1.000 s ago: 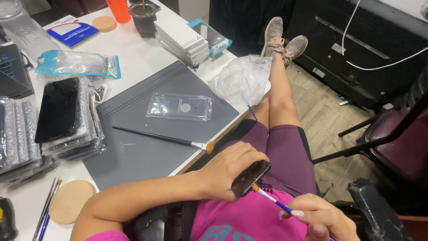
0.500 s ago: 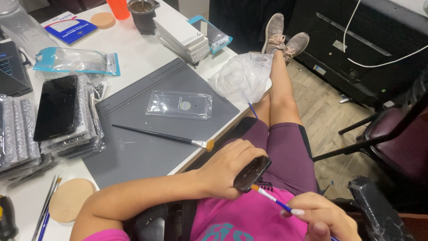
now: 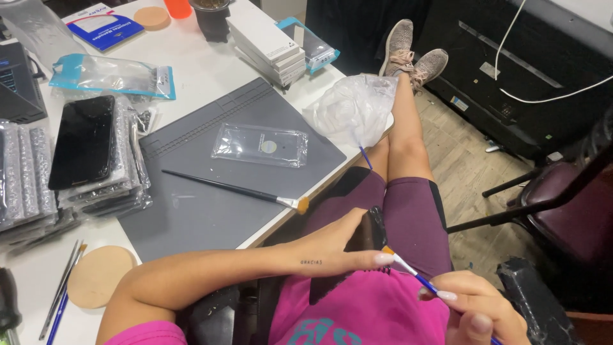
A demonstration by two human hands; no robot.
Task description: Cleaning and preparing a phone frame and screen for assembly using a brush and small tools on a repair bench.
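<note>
My left hand (image 3: 338,246) is down in my lap, closed around a black phone (image 3: 369,231) held below the table's edge. My right hand (image 3: 476,310) grips a thin blue-handled brush (image 3: 412,273) whose orange tip touches the phone's lower end. On the grey work mat (image 3: 211,204) lie a long black brush (image 3: 236,190) with an orange tip and a clear plastic packet (image 3: 260,144). Another black phone (image 3: 84,140) rests on a stack of plastic sleeves at the left.
White boxes (image 3: 267,43) stand at the table's back, a crumpled clear bag (image 3: 351,107) hangs over its right edge. A round cork coaster (image 3: 99,275) and two brushes (image 3: 60,297) lie near the front left. A dark chair (image 3: 562,211) stands at the right.
My left hand has turned the phone slightly and the brush tip has come up against its lower end. The view has shifted a little; nothing on the table moved.
</note>
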